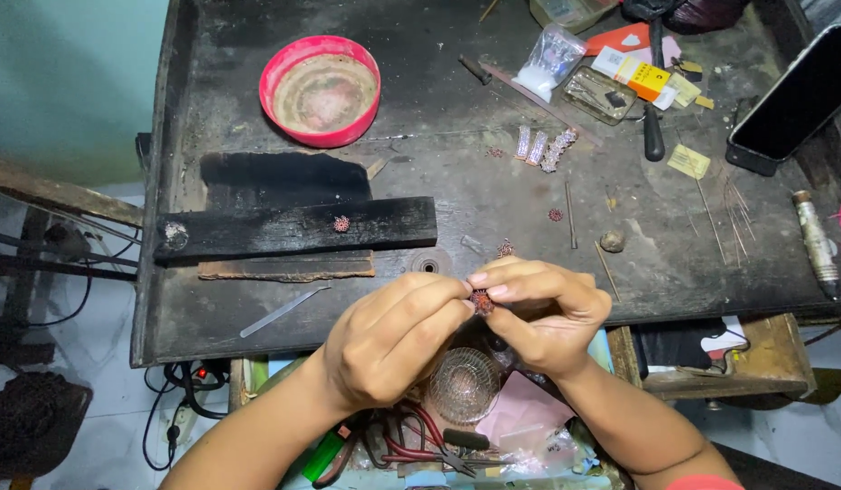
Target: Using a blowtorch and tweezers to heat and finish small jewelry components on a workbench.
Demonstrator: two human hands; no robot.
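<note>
Both forearms reach up from the bottom edge, and the left hand [389, 340] and right hand [543, 313] meet just over the near rim of the dark, scorched desk [493, 200]. Between them sits a small reddish bead cluster [481, 301], pinched from both sides: the left fingers [443, 299] press in on it from the left, the right fingers [502, 289] close on it from the right and above, so only a bit of it shows between the fingertips. Below the hands lies a round wire mesh dish [463, 384] among red-handled pliers [420, 445]. Farther back on the desk lies a charred black block [298, 229] carrying another little red cluster [342, 223], with a thin metal blade [283, 311] near the front edge. A red bowl [321, 91] stands well apart at the far side, and a phone [788, 100] leans at the right.
</note>
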